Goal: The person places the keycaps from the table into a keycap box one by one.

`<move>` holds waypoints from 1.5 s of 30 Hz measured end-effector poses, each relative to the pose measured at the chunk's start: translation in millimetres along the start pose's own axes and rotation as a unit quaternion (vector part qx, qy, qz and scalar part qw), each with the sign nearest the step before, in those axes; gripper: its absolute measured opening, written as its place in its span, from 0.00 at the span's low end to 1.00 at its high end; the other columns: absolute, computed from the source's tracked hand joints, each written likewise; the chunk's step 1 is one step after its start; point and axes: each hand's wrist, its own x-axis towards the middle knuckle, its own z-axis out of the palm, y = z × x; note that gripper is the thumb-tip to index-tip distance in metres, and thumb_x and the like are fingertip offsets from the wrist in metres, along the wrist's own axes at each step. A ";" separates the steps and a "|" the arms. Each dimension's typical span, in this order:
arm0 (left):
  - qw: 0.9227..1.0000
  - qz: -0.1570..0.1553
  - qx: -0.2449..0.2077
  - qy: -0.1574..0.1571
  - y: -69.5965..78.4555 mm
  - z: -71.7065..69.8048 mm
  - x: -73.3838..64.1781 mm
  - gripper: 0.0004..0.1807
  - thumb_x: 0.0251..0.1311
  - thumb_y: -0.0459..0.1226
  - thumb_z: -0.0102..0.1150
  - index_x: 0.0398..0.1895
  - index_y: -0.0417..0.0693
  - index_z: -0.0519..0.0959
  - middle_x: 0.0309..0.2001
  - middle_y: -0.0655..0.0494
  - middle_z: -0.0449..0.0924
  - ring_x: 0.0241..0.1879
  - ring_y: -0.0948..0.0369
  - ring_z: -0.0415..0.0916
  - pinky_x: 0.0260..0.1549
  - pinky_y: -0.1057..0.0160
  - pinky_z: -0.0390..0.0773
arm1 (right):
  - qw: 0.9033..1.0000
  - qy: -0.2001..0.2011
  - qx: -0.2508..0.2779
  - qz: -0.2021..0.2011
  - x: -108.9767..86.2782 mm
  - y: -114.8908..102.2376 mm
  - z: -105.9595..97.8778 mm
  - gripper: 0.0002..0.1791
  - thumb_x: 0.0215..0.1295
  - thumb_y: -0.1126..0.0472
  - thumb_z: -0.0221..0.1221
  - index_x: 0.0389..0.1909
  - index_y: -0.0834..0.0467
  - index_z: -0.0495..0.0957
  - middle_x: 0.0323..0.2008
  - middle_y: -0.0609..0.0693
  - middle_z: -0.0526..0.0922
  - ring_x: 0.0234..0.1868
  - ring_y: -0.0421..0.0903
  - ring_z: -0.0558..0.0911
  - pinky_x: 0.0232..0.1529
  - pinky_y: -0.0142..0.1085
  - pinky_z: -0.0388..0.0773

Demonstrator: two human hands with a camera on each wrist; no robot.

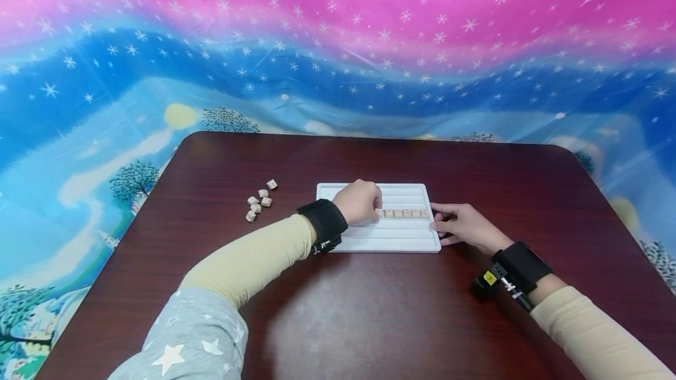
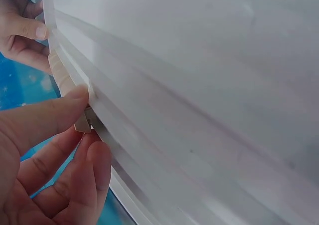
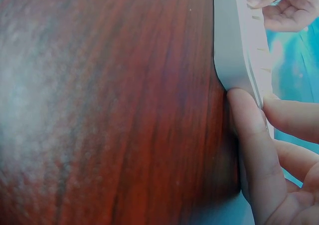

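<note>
A white tray (image 1: 388,243) with long ridged rows lies on the table. My left hand (image 1: 358,201) reaches over its left part and pinches a small beige keycap (image 2: 83,122) between thumb and fingers. That keycap is at the left end of a row of several beige keycaps (image 1: 406,214), which stretches to the tray's right side. At the right edge my right hand (image 1: 467,227) grips the tray's rim between thumb and fingers. In the right wrist view, its thumb (image 3: 251,130) lies against the tray's side. The marks on the keycaps are too small to read.
Several loose beige keycaps (image 1: 256,208) lie in a scattered group on the dark brown table (image 1: 338,315), left of the tray. A colourful printed cloth (image 1: 338,46) hangs behind the table. Each wrist wears a black strap (image 1: 323,221) with a camera.
</note>
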 end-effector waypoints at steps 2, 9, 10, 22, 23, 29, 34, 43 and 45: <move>1.000 0.000 0.001 0.001 -0.1 0.7 0.4 0.06 0.56 0.31 0.72 0.36 0.47 0.86 0.32 0.60 0.81 0.32 0.61 0.76 0.35 0.64 0.75 | 1.000 0.000 -0.002 0.000 0.0 -0.4 0.0 0.37 0.72 0.69 0.61 0.76 0.71 0.55 0.48 0.64 0.73 0.40 0.49 0.84 0.39 0.40 0.85; 1.000 -0.004 0.004 0.002 1.5 1.8 1.5 0.06 0.55 0.32 0.72 0.35 0.48 0.85 0.30 0.61 0.80 0.32 0.61 0.76 0.33 0.63 0.75 | 1.000 0.000 -0.005 0.002 -0.4 -1.7 1.0 0.37 0.73 0.69 0.60 0.76 0.72 0.54 0.49 0.65 0.73 0.40 0.49 0.84 0.39 0.40 0.85; 1.000 -0.004 0.006 0.002 1.7 2.1 1.6 0.06 0.55 0.32 0.72 0.35 0.48 0.85 0.30 0.61 0.80 0.32 0.61 0.76 0.33 0.63 0.75 | 1.000 0.000 -0.005 0.002 -0.5 -1.7 1.0 0.37 0.73 0.69 0.60 0.76 0.72 0.54 0.49 0.65 0.73 0.40 0.49 0.84 0.39 0.40 0.85; 1.000 -0.001 0.013 0.002 1.7 3.0 1.2 0.07 0.55 0.32 0.73 0.36 0.48 0.85 0.29 0.60 0.78 0.31 0.61 0.74 0.31 0.63 0.74 | 1.000 -0.003 -0.003 -0.008 -1.1 -1.0 1.1 0.37 0.72 0.69 0.61 0.76 0.72 0.54 0.49 0.64 0.74 0.40 0.49 0.84 0.38 0.41 0.85; 1.000 -0.001 0.014 0.002 1.8 2.8 1.0 0.07 0.55 0.32 0.73 0.36 0.48 0.85 0.29 0.60 0.78 0.31 0.61 0.74 0.31 0.63 0.74 | 1.000 -0.003 -0.004 -0.008 -1.0 -1.0 1.1 0.37 0.72 0.69 0.61 0.76 0.72 0.54 0.49 0.64 0.74 0.40 0.49 0.84 0.38 0.41 0.85; 1.000 0.008 0.006 0.002 0.1 2.5 0.2 0.10 0.54 0.29 0.71 0.39 0.48 0.86 0.30 0.60 0.79 0.32 0.61 0.74 0.33 0.64 0.74 | 1.000 0.000 -0.005 -0.005 -0.8 -0.9 1.5 0.37 0.72 0.69 0.60 0.76 0.72 0.54 0.49 0.64 0.74 0.40 0.49 0.84 0.38 0.41 0.85; 1.000 0.015 -0.012 -0.002 -2.3 -0.1 -3.2 0.15 0.53 0.26 0.68 0.44 0.46 0.87 0.33 0.58 0.81 0.34 0.61 0.76 0.37 0.63 0.76 | 1.000 0.002 -0.005 -0.001 0.4 -0.4 1.4 0.37 0.72 0.69 0.61 0.76 0.72 0.55 0.48 0.64 0.73 0.40 0.49 0.84 0.39 0.41 0.85; 0.999 0.008 -0.031 -0.012 -7.4 -13.8 -9.6 0.14 0.60 0.30 0.70 0.49 0.45 0.86 0.41 0.54 0.84 0.41 0.59 0.79 0.42 0.61 0.78 | 1.000 0.005 -0.005 0.002 0.8 -0.1 1.1 0.37 0.72 0.69 0.61 0.76 0.71 0.56 0.49 0.64 0.74 0.40 0.50 0.84 0.40 0.41 0.85; 0.999 0.011 -0.030 -0.010 -12.2 -17.0 -11.7 0.12 0.62 0.32 0.69 0.49 0.46 0.86 0.43 0.54 0.85 0.43 0.59 0.80 0.44 0.61 0.78 | 1.000 0.005 -0.006 0.004 0.9 0.1 1.0 0.37 0.72 0.69 0.61 0.76 0.71 0.56 0.49 0.64 0.73 0.40 0.50 0.84 0.40 0.41 0.85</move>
